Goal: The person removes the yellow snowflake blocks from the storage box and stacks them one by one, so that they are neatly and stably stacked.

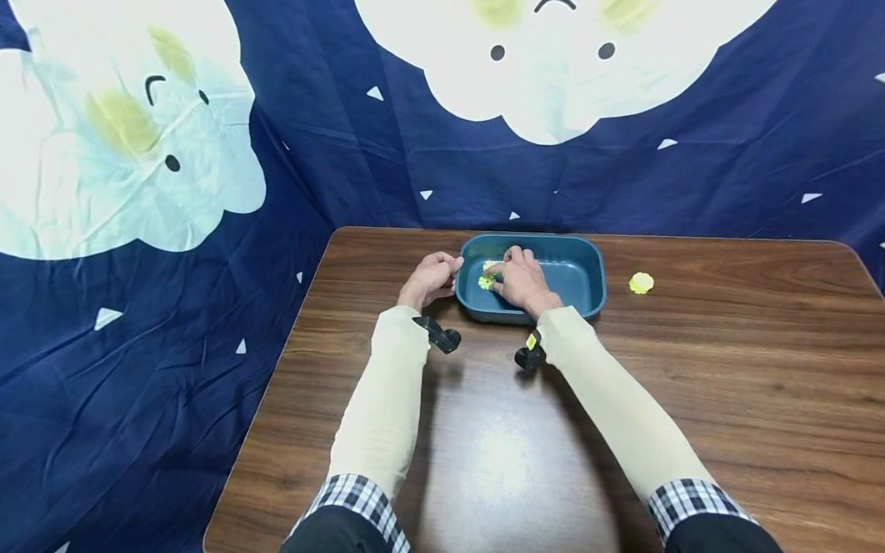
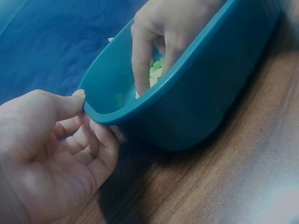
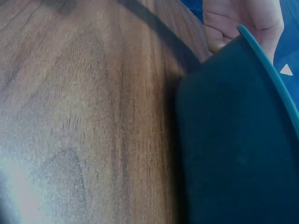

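Observation:
A teal rectangular tub (image 1: 576, 277) with rounded corners stands near the table's back edge. My left hand (image 1: 432, 278) holds its left end; in the left wrist view the thumb lies on the rim (image 2: 112, 116) and the fingers curl beneath it. My right hand (image 1: 521, 278) reaches down inside, over the left half. Its fingers point down, spread around small yellow-green flower-shaped pieces (image 1: 485, 282), which show in the gap between them (image 2: 157, 70). The right wrist view shows only the tub's outer wall (image 3: 233, 140) and the left hand beyond it; the right fingers are hidden there.
Another yellow flower-shaped piece (image 1: 641, 283) lies on the brown wooden table (image 1: 746, 351), right of the tub. Behind and to the left hangs a dark blue cloth (image 1: 298, 160) with white clouds. Black wrist cameras (image 1: 439, 335) sit on both wrists.

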